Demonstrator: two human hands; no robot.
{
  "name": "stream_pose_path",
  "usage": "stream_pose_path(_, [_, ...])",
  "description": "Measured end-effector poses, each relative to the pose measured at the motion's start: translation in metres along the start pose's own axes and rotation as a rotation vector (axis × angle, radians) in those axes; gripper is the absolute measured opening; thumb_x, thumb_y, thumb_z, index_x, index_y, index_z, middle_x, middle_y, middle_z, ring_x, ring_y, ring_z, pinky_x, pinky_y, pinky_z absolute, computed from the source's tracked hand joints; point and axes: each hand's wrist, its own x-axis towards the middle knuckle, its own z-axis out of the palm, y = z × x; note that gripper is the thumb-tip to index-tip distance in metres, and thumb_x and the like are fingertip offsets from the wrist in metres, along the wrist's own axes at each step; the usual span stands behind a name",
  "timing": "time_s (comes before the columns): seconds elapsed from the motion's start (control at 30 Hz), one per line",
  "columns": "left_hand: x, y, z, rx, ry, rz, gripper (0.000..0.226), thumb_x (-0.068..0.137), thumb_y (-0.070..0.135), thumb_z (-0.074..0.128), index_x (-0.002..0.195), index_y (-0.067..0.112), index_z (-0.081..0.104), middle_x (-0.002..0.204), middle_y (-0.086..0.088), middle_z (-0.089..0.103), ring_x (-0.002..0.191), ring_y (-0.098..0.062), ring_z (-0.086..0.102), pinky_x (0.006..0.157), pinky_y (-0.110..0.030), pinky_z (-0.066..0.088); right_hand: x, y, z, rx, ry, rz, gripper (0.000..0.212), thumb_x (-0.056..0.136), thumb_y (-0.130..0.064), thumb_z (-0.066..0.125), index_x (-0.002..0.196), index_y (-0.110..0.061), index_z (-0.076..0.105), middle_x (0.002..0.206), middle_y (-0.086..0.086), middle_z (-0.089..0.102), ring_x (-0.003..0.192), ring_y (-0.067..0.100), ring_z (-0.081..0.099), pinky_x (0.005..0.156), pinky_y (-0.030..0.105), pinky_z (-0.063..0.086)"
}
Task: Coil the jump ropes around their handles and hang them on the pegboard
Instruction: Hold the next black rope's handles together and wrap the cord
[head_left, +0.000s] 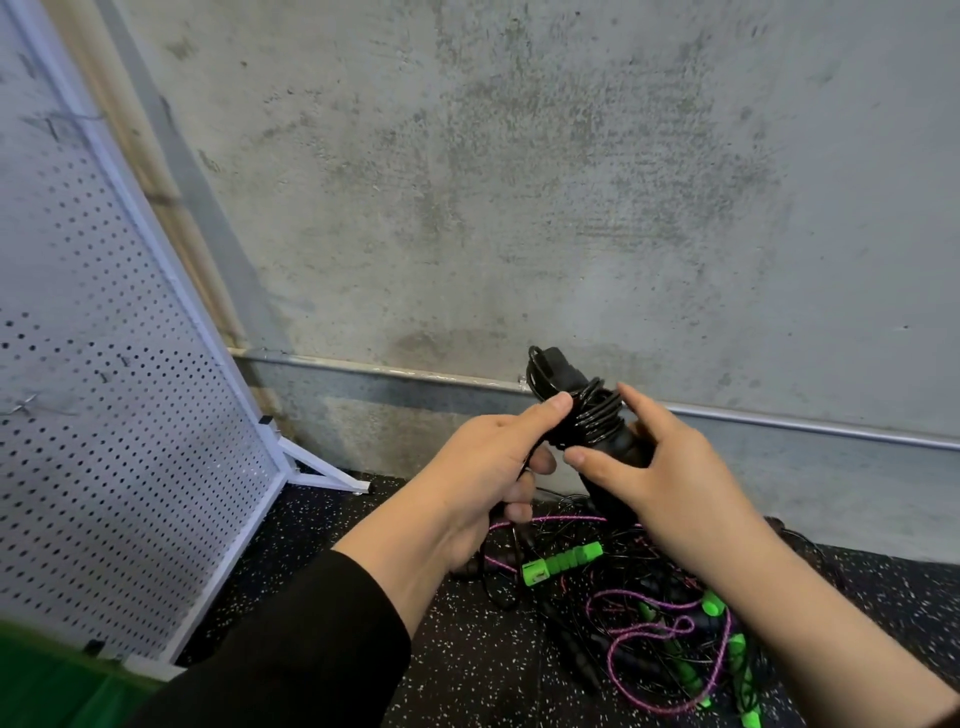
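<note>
A black jump rope (587, 410) is held up in front of the concrete wall, its cord wound in several turns around its two black handles. My left hand (493, 467) grips the lower left part of the bundle, thumb pressed on the coils. My right hand (670, 478) holds the handles from the right, index finger over the top and thumb underneath. The white pegboard (104, 415) stands at the left, leaning, with a few small hooks on it and nothing hanging.
On the dark speckled floor below my hands lies a tangled pile of ropes (649, 623): thin black cords, a purple rope, bright green handles (561, 564). The pegboard's white foot (327, 475) juts out along the floor. A metal pipe (779, 423) runs along the wall's base.
</note>
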Motion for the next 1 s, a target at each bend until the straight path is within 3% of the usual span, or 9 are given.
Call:
stream_pose_path(0.07, [-0.001, 0.001, -0.001, -0.015, -0.025, 0.019, 0.038, 0.09, 0.052, 0.068, 0.098, 0.015, 0.068, 0.068, 0.003, 0.045, 0.048, -0.008, 0.024, 0.045, -0.023, 0.024, -0.002, -0.001, -0.001, -0.002, -0.021, -0.025, 0.099, 0.064, -0.071, 0.072, 0.151, -0.038, 0.039, 0.115, -0.013, 0.068, 0.107, 0.005, 0.064, 0.094, 0.027, 0.05])
stream_pose_path(0.17, [-0.004, 0.001, 0.0, -0.039, -0.073, 0.058, 0.028, 0.094, 0.046, 0.064, 0.087, 0.019, 0.062, 0.068, 0.004, 0.043, 0.05, -0.009, 0.021, 0.047, -0.024, 0.02, -0.002, -0.006, -0.005, 0.324, -0.042, 0.003, 0.074, 0.069, -0.062, 0.062, 0.134, -0.029, 0.05, 0.083, -0.01, 0.072, 0.067, 0.001, 0.065, 0.06, 0.017, 0.051])
stream_pose_path(0.33, [-0.006, 0.003, 0.005, -0.051, -0.084, 0.082, 0.027, 0.096, 0.04, 0.06, 0.081, 0.018, 0.055, 0.065, 0.004, 0.045, 0.049, -0.01, 0.025, 0.044, -0.023, 0.026, -0.007, -0.006, -0.006, 0.798, -0.337, 0.211, 0.051, 0.086, -0.048, 0.064, 0.126, -0.017, 0.057, 0.109, 0.021, 0.073, 0.088, 0.044, 0.07, 0.079, 0.053, 0.059])
stream_pose_path(0.43, [-0.008, 0.005, 0.005, -0.005, -0.107, 0.021, 0.032, 0.095, 0.047, 0.06, 0.095, 0.015, 0.06, 0.068, 0.002, 0.049, 0.048, -0.012, 0.031, 0.045, -0.026, 0.034, -0.006, -0.007, -0.01, 0.706, -0.214, 0.144, 0.045, 0.077, -0.045, 0.071, 0.11, -0.015, 0.069, 0.093, 0.013, 0.074, 0.076, 0.028, 0.067, 0.063, 0.038, 0.056])
stream_pose_path(0.6, [-0.009, 0.003, 0.009, -0.002, -0.042, -0.014, 0.039, 0.09, 0.049, 0.07, 0.102, 0.012, 0.067, 0.077, -0.003, 0.053, 0.047, -0.014, 0.044, 0.051, -0.03, 0.049, 0.004, -0.001, -0.007, 0.391, 0.007, 0.003, 0.047, 0.079, -0.035, 0.083, 0.12, -0.031, 0.06, 0.085, 0.004, 0.077, 0.076, 0.027, 0.073, 0.075, 0.049, 0.058])
stream_pose_path(0.7, [-0.006, 0.002, 0.006, -0.051, -0.025, 0.013, 0.033, 0.09, 0.043, 0.073, 0.098, 0.012, 0.068, 0.071, 0.002, 0.048, 0.046, -0.011, 0.039, 0.046, -0.027, 0.043, 0.002, -0.002, -0.008, 0.296, -0.013, -0.061, 0.057, 0.068, -0.059, 0.076, 0.119, -0.046, 0.053, 0.091, -0.005, 0.074, 0.079, 0.013, 0.071, 0.076, 0.044, 0.06])
stream_pose_path(0.8, [-0.006, 0.002, 0.001, -0.027, -0.097, 0.07, 0.021, 0.089, 0.038, 0.074, 0.078, 0.02, 0.075, 0.063, 0.007, 0.044, 0.048, -0.008, 0.034, 0.048, -0.026, 0.039, -0.003, -0.004, -0.01, 0.354, -0.115, -0.025, 0.049, 0.075, -0.069, 0.056, 0.118, -0.046, 0.049, 0.092, -0.006, 0.071, 0.077, 0.006, 0.07, 0.073, 0.042, 0.061])
stream_pose_path(0.9, [-0.006, 0.001, 0.002, 0.028, -0.161, 0.102, 0.013, 0.093, 0.023, 0.072, 0.101, 0.013, 0.076, 0.064, 0.01, 0.054, 0.049, -0.006, 0.036, 0.049, -0.024, 0.039, -0.006, -0.007, -0.007, 0.58, -0.12, 0.087, 0.031, 0.092, -0.049, 0.057, 0.118, -0.033, 0.053, 0.088, 0.0, 0.077, 0.074, 0.012, 0.075, 0.059, 0.033, 0.06])
stream_pose_path(1.0, [-0.007, 0.003, 0.003, 0.075, -0.24, 0.096, 0.025, 0.088, 0.006, 0.07, 0.112, 0.002, 0.067, 0.075, 0.004, 0.057, 0.053, -0.006, 0.041, 0.051, -0.024, 0.04, -0.003, -0.007, -0.007, 0.653, -0.052, 0.087, 0.049, 0.074, -0.049, 0.069, 0.118, -0.03, 0.06, 0.097, 0.008, 0.077, 0.076, 0.024, 0.075, 0.064, 0.039, 0.06])
